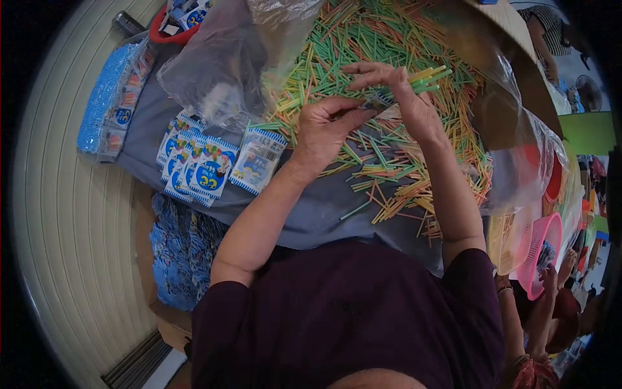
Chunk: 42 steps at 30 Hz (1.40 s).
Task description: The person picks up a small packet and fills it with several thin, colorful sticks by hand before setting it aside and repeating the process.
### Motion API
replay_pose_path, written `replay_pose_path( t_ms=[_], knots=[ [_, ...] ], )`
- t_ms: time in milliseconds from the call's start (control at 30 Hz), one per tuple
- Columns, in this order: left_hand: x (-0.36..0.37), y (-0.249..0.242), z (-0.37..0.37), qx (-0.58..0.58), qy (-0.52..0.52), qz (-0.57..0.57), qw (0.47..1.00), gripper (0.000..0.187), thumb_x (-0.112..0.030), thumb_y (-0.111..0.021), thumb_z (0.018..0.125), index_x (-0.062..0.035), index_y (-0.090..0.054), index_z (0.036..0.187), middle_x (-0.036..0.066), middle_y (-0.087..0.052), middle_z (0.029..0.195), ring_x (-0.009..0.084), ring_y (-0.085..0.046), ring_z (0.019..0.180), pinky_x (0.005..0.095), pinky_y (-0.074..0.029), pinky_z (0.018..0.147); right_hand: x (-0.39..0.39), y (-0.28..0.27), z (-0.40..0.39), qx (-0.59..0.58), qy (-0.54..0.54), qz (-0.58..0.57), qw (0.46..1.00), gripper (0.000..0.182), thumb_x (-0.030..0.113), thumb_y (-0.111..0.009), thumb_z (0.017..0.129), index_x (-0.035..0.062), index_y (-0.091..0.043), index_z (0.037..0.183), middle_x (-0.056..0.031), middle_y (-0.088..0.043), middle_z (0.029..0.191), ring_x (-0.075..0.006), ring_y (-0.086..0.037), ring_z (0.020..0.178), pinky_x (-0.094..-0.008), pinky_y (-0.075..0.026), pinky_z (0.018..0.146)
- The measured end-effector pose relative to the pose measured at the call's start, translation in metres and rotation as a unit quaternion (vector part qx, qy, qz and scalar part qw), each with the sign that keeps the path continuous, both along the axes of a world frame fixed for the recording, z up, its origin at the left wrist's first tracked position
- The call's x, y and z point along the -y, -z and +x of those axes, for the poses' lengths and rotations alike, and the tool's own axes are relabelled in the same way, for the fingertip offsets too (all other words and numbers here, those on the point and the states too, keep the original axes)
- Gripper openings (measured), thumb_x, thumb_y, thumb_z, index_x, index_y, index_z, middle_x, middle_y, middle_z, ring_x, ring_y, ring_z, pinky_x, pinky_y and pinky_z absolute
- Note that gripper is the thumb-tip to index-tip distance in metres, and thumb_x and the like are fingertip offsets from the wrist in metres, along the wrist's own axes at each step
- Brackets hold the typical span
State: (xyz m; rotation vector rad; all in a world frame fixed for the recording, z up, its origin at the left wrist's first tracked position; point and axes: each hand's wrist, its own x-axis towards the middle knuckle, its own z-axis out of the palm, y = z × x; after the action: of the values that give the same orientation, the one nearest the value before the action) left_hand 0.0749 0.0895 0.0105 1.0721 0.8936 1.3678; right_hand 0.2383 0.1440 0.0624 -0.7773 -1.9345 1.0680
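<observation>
A small packet (378,102) was pinched in the closed grip of the left hand (327,129) above piled coloured sticks (389,39), while yellow-green sticks (429,79) were touched by the loosely open right hand (414,107).

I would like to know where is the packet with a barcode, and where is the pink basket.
Packet with a barcode (258,162): head view, middle of its upward face.
Pink basket (536,242): head view, its perforated side wall.

Grey cloth (295,211) under coloured sticks (327,58) and packets (210,170)
</observation>
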Motion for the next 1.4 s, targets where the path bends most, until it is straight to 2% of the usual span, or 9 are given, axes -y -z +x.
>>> replay_pose_path(
  t_ms=[133,500,600,700,867,1100,1200,1367,1400],
  knots=[
    [-0.011,-0.007,0.009,0.07,0.024,-0.025,0.997,0.018,-0.002,-0.072,0.085,0.0033,-0.071,0.103,0.004,-0.07,0.084,0.0066,-0.062,0.074,0.0211,-0.052,0.067,-0.012,-0.004,0.009,-0.103,0.007,-0.006,0.995,0.075,0.063,-0.023,0.1,0.0021,-0.065,0.106,-0.0181,-0.062,0.124,-0.0299,-0.055,0.12,-0.0439,-0.038,0.106],
    [-0.023,0.006,0.008,0.005,0.035,0.005,0.999,0.019,-0.003,-0.067,0.089,0.0027,-0.069,0.107,0.008,-0.072,0.096,0.011,-0.067,0.084,0.025,-0.057,0.074,-0.015,-0.005,0.029,-0.147,0.021,0.023,0.989,0.072,0.068,-0.034,0.094,0.003,-0.065,0.1,-0.0165,-0.07,0.101,-0.0352,-0.056,0.118,-0.0508,-0.04,0.104],
    [-0.023,0.006,0.009,0.011,0.01,-0.011,1.0,0.017,-0.004,-0.072,0.086,0.0037,-0.071,0.101,0.002,-0.07,0.082,0.0055,-0.061,0.072,0.0211,-0.051,0.065,-0.019,-0.014,0.034,-0.229,-0.031,-0.004,0.973,0.073,0.069,-0.034,0.093,0.0034,-0.065,0.098,-0.0164,-0.07,0.098,-0.0355,-0.056,0.118,-0.0507,-0.04,0.103],
    [-0.024,0.005,0.011,0.009,0.015,0.001,1.0,0.018,-0.004,-0.072,0.086,0.0037,-0.071,0.102,0.002,-0.07,0.085,0.0051,-0.061,0.074,0.021,-0.051,0.065,-0.02,-0.021,0.033,-0.133,-0.017,0.027,0.991,0.073,0.067,-0.031,0.095,0.0029,-0.066,0.097,-0.0155,-0.071,0.096,-0.0339,-0.057,0.119,-0.0488,-0.041,0.102],
    [-0.027,-0.006,0.012,0.037,0.032,-0.018,0.999,0.018,-0.004,-0.072,0.086,0.0029,-0.071,0.103,0.004,-0.071,0.089,0.0065,-0.063,0.079,0.0217,-0.052,0.069,-0.026,-0.019,0.025,0.025,-0.047,-0.006,0.999,0.068,0.06,-0.034,0.1,0.0017,-0.068,0.105,-0.0154,-0.065,0.118,-0.0279,-0.056,0.119,-0.0406,-0.041,0.101],
    [-0.04,-0.005,0.018,0.11,0.045,-0.036,0.992,0.023,-0.004,-0.072,0.086,0.0028,-0.069,0.108,0.005,-0.071,0.092,0.0079,-0.064,0.082,0.0226,-0.054,0.073,-0.041,-0.02,0.024,0.065,-0.058,-0.024,0.996,0.072,0.063,-0.041,0.095,0.0011,-0.058,0.128,-0.0144,-0.058,0.128,-0.0246,-0.055,0.118,-0.0393,-0.04,0.101],
    [-0.043,-0.01,0.022,0.11,0.035,-0.036,0.993,0.024,-0.005,-0.072,0.086,0.0024,-0.069,0.109,0.005,-0.07,0.093,0.0075,-0.063,0.084,0.0224,-0.053,0.075,-0.043,-0.026,0.017,-0.057,-0.017,-0.015,0.998,0.075,0.064,-0.043,0.094,0.0016,-0.053,0.134,-0.0132,-0.06,0.125,-0.0229,-0.056,0.116,-0.0391,-0.042,0.099],
    [-0.043,-0.002,0.032,0.04,0.063,0.042,0.996,0.023,-0.003,-0.071,0.085,0.0023,-0.069,0.108,0.003,-0.069,0.092,0.0061,-0.061,0.084,0.0227,-0.051,0.075,-0.042,-0.022,0.013,0.077,-0.07,-0.067,0.992,0.068,0.057,-0.04,0.097,0.0019,-0.055,0.133,-0.0112,-0.063,0.116,-0.0198,-0.057,0.107,-0.0379,-0.044,0.096],
    [-0.039,-0.004,0.034,0.04,0.063,0.041,0.996,0.023,-0.003,-0.071,0.085,0.0023,-0.069,0.108,0.003,-0.069,0.092,0.0061,-0.061,0.084,0.0227,-0.051,0.075,-0.037,-0.021,0.012,0.07,-0.06,-0.056,0.994,0.072,0.061,-0.032,0.099,0.0017,-0.054,0.134,-0.0115,-0.064,0.117,-0.0192,-0.057,0.108,-0.0384,-0.043,0.096]
  ],
)
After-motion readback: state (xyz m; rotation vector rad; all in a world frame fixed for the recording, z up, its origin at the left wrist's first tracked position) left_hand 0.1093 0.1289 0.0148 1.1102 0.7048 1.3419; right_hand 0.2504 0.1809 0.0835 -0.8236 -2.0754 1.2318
